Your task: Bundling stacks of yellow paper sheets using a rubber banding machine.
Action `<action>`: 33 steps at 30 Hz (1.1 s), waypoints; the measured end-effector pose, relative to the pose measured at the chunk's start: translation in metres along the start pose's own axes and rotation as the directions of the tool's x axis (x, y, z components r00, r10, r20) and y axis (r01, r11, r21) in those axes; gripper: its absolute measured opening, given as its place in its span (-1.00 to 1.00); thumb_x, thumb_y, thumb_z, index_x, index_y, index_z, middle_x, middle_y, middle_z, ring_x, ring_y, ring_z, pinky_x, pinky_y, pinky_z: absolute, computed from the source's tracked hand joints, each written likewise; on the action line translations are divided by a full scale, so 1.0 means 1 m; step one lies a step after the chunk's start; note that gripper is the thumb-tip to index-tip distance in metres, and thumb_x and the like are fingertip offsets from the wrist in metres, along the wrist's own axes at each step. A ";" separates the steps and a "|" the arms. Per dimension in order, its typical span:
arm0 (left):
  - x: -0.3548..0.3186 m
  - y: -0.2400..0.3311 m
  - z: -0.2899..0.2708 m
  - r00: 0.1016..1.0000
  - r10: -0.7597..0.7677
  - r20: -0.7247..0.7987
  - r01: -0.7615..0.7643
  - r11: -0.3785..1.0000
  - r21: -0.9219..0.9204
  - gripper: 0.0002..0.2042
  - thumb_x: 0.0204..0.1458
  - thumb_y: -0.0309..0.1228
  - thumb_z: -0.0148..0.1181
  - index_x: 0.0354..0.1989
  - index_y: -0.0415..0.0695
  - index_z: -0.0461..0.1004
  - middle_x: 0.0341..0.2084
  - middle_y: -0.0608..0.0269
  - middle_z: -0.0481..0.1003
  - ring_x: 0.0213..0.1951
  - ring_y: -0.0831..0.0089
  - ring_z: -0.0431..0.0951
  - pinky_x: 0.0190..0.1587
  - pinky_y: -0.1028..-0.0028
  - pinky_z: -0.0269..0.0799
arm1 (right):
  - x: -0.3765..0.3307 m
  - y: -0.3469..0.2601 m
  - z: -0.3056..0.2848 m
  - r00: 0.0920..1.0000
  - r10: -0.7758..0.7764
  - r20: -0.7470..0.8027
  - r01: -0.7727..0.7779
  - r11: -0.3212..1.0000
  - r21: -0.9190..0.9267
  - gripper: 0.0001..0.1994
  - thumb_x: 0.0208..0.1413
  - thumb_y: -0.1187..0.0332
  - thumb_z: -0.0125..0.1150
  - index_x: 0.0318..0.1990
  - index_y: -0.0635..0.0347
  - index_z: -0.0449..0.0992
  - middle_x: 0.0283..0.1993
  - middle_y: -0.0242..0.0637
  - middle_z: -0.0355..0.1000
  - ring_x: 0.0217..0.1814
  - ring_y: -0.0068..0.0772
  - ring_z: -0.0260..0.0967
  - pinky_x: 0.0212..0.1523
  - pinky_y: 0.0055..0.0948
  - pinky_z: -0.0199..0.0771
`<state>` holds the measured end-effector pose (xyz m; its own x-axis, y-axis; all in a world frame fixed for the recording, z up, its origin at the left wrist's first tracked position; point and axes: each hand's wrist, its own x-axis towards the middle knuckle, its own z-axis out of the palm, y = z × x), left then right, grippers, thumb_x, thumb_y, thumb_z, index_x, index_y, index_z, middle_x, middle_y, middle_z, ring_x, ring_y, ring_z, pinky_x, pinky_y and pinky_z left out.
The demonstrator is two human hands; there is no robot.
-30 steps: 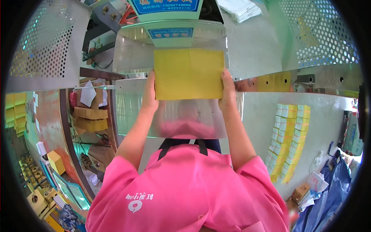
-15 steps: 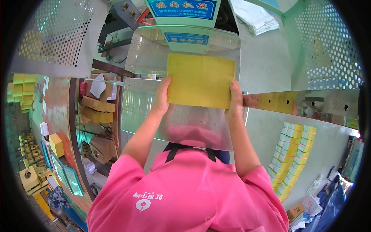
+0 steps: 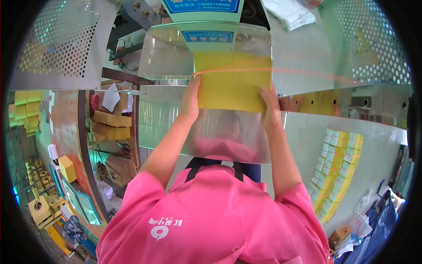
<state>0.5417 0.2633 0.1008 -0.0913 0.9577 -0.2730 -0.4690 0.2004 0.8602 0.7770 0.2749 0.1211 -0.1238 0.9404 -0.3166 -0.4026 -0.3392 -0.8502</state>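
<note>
A flat rectangular stack of yellow paper (image 3: pixel 233 90) lies across the shiny metal plate in front of me. My left hand (image 3: pixel 190 100) grips its left edge, with the thumb side along the paper. At the right edge my right hand (image 3: pixel 272 104) clasps the stack, its thumb resting on the top face. Over the stack's far part runs a thin pinkish-orange band (image 3: pixel 237 70), blurred. It starts close to my left fingertips and stretches off to the right, past the paper. Most fingers of both hands are hidden at the sides of the stack.
The machine's metal plate (image 3: pixel 167 119) extends toward me, below a clear cover (image 3: pixel 162 53). Perforated panels (image 3: pixel 373 48) flank both sides. Banded yellow paper bundles (image 3: pixel 334 171) stand in rows at right. A white cloth (image 3: pixel 292 15) lies far right; a wooden table (image 3: pixel 68 119) is at left.
The yellow stack and both hands have shifted slightly farther from me. A pinkish-orange band now crosses the stack, where none showed before. My right thumb now lies on the paper's top.
</note>
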 end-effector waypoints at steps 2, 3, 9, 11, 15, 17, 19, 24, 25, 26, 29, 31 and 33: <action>0.002 0.000 0.002 1.000 0.001 0.008 -0.001 1.000 0.012 -0.55 0.29 -0.12 -0.11 0.23 -0.15 0.25 0.09 0.31 0.33 0.16 0.52 0.27 0.24 0.46 0.08 | 0.002 -0.001 0.000 0.999 0.026 -0.046 -0.026 1.000 0.000 -0.43 0.18 0.17 0.05 0.32 0.17 0.19 0.28 -0.28 0.23 0.35 -0.37 0.06 0.35 -0.37 -0.05; 0.004 -0.002 0.003 1.000 0.002 0.017 -0.003 0.999 0.054 -0.54 0.29 -0.11 -0.10 0.23 -0.13 0.25 0.09 0.32 0.34 0.16 0.52 0.26 0.24 0.46 0.08 | 0.004 -0.001 -0.002 0.995 0.049 -0.081 -0.049 0.999 -0.002 -0.43 0.18 0.17 0.06 0.32 0.17 0.19 0.27 -0.28 0.23 0.35 -0.37 0.07 0.35 -0.37 -0.06; 0.004 -0.002 0.010 0.999 -0.015 0.034 0.013 0.999 0.046 -0.56 0.27 -0.08 -0.08 0.18 -0.10 0.29 0.07 0.35 0.35 0.13 0.53 0.28 0.22 0.46 0.10 | 0.005 0.005 -0.003 0.997 0.068 -0.031 -0.064 0.994 0.093 -0.41 0.20 0.14 0.06 0.33 0.19 0.17 0.28 -0.27 0.24 0.36 -0.37 0.06 0.35 -0.36 -0.05; 0.005 -0.003 0.012 0.999 -0.010 0.046 0.008 0.999 0.044 -0.57 0.27 -0.08 -0.07 0.16 -0.10 0.31 0.07 0.35 0.36 0.12 0.53 0.29 0.21 0.46 0.12 | 0.005 0.004 -0.004 0.998 0.061 -0.018 -0.060 0.995 0.081 -0.40 0.20 0.13 0.06 0.33 0.20 0.17 0.28 -0.27 0.24 0.36 -0.37 0.06 0.35 -0.37 -0.05; 0.005 -0.002 0.013 0.998 -0.040 0.051 0.040 0.999 -0.008 -0.55 0.26 -0.05 -0.07 0.16 -0.10 0.33 0.06 0.35 0.38 0.12 0.53 0.31 0.21 0.46 0.13 | 0.009 0.008 -0.004 0.999 0.051 -0.018 -0.050 0.996 0.074 -0.41 0.21 0.13 0.07 0.33 0.20 0.17 0.28 -0.26 0.24 0.35 -0.37 0.08 0.35 -0.37 -0.02; 0.005 0.001 0.019 0.996 -0.044 0.072 0.044 0.999 0.003 -0.54 0.26 -0.04 -0.07 0.18 -0.10 0.32 0.07 0.34 0.39 0.13 0.53 0.31 0.21 0.46 0.13 | 0.015 0.021 -0.015 0.999 0.037 -0.025 -0.035 0.996 0.080 -0.39 0.19 0.13 0.08 0.34 0.20 0.15 0.28 -0.24 0.21 0.35 -0.35 0.07 0.34 -0.37 -0.01; 0.004 0.003 0.022 0.999 -0.027 0.025 0.025 0.997 0.078 -0.53 0.26 -0.04 -0.08 0.18 -0.11 0.33 0.08 0.34 0.39 0.13 0.53 0.32 0.21 0.46 0.14 | 0.017 0.025 -0.018 1.000 0.023 -0.018 -0.021 0.996 0.086 -0.36 0.17 0.13 0.09 0.35 0.20 0.13 0.29 -0.23 0.18 0.35 -0.34 0.06 0.33 -0.37 0.01; 0.000 0.014 0.026 0.997 -0.076 0.034 0.073 0.993 0.093 -0.54 0.28 -0.05 -0.10 0.17 -0.12 0.35 0.08 0.33 0.40 0.13 0.51 0.33 0.21 0.46 0.15 | 0.022 0.037 -0.026 0.998 0.049 -0.045 -0.044 0.995 0.092 -0.32 0.16 0.10 0.12 0.39 0.10 0.09 0.40 -0.23 -0.02 0.46 -0.33 -0.11 0.39 -0.39 -0.07; -0.001 0.013 0.028 0.996 -0.085 0.025 0.082 0.993 0.090 -0.54 0.28 -0.05 -0.11 0.16 -0.13 0.36 0.07 0.33 0.41 0.13 0.50 0.34 0.21 0.45 0.16 | 0.025 0.043 -0.030 0.999 0.034 -0.039 -0.030 0.995 0.098 -0.32 0.16 0.10 0.12 0.39 0.10 0.09 0.40 -0.23 -0.02 0.46 -0.33 -0.11 0.39 -0.39 -0.07; -0.002 0.011 0.025 0.997 -0.073 0.034 0.069 0.993 0.098 -0.54 0.28 -0.05 -0.11 0.16 -0.13 0.36 0.07 0.33 0.41 0.13 0.50 0.34 0.21 0.45 0.16 | 0.028 0.049 -0.033 0.996 0.039 -0.076 -0.039 0.999 0.009 -0.31 0.16 0.11 0.12 0.40 0.11 0.07 0.41 -0.20 -0.02 0.47 -0.33 -0.12 0.39 -0.40 -0.09; -0.014 0.001 -0.005 0.998 -0.032 -0.053 0.035 0.998 0.049 -0.53 0.29 -0.04 -0.13 0.16 -0.13 0.36 0.07 0.33 0.41 0.12 0.50 0.35 0.19 0.44 0.20 | 0.007 0.032 -0.013 1.000 0.024 -0.011 -0.025 0.998 -0.064 -0.28 0.17 0.12 0.13 0.42 0.14 0.02 0.41 -0.14 0.01 0.46 -0.31 -0.08 0.39 -0.42 -0.08; -0.042 -0.004 -0.014 0.991 -0.055 -0.119 0.059 0.998 0.022 -0.52 0.30 -0.02 -0.17 0.13 -0.14 0.38 0.04 0.30 0.43 0.09 0.49 0.38 0.16 0.43 0.24 | -0.023 0.023 -0.001 0.998 -0.018 0.060 0.026 0.992 -0.123 -0.22 0.18 0.09 0.14 0.43 0.22 -0.07 0.36 -0.11 0.12 0.39 -0.27 0.08 0.36 -0.39 0.00; -0.078 0.000 -0.027 0.992 -0.049 -0.120 0.060 0.994 0.092 -0.53 0.31 -0.03 -0.20 0.12 -0.15 0.38 0.03 0.29 0.43 0.07 0.49 0.40 0.15 0.43 0.26 | -0.045 0.040 0.000 0.995 -0.035 0.089 0.062 0.946 -0.317 -0.20 0.18 0.04 0.12 0.41 0.33 -0.08 0.36 -0.04 0.14 0.41 -0.18 0.09 0.34 -0.37 0.06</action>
<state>0.5246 0.1832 0.1104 -0.1734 0.9149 -0.3645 -0.3910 0.2757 0.8781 0.7666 0.2194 0.1015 -0.1900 0.9499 -0.2481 -0.1011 -0.2703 -0.9575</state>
